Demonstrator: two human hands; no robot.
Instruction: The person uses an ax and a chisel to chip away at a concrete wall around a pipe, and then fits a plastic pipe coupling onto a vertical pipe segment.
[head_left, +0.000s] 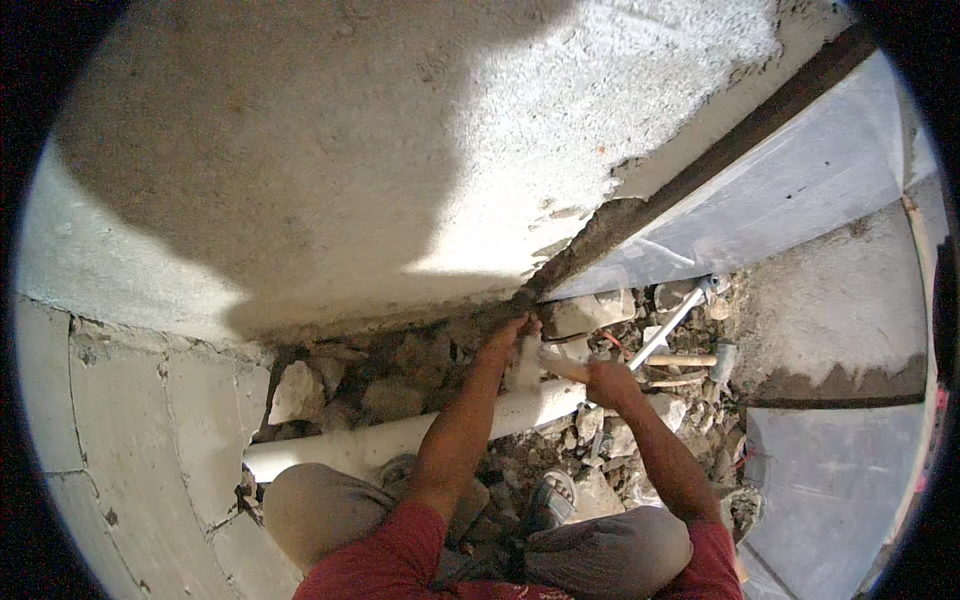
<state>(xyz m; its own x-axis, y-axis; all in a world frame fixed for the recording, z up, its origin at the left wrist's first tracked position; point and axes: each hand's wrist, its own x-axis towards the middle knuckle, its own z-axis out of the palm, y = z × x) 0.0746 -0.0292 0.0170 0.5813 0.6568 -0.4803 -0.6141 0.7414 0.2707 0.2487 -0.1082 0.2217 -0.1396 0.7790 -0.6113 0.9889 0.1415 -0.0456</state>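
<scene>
My left hand (515, 328) is closed at the lower end of a dark groove (570, 255) at the foot of the pale rendered wall (330, 160), gripping something I cannot make out. My right hand (607, 385) is closed on the wooden handle of a hammer (565, 367), whose blurred head is beside my left hand. A thick white pipe (340, 442) lies across the rubble below both hands.
Broken stones (390, 390) surround my feet. A thin white pipe (665, 330) slants on the right beside a wooden-handled mallet (722, 362). Cracked blockwork (120, 410) stands at the left, smooth grey panels (830, 470) and a rough rendered surface (830, 310) at the right.
</scene>
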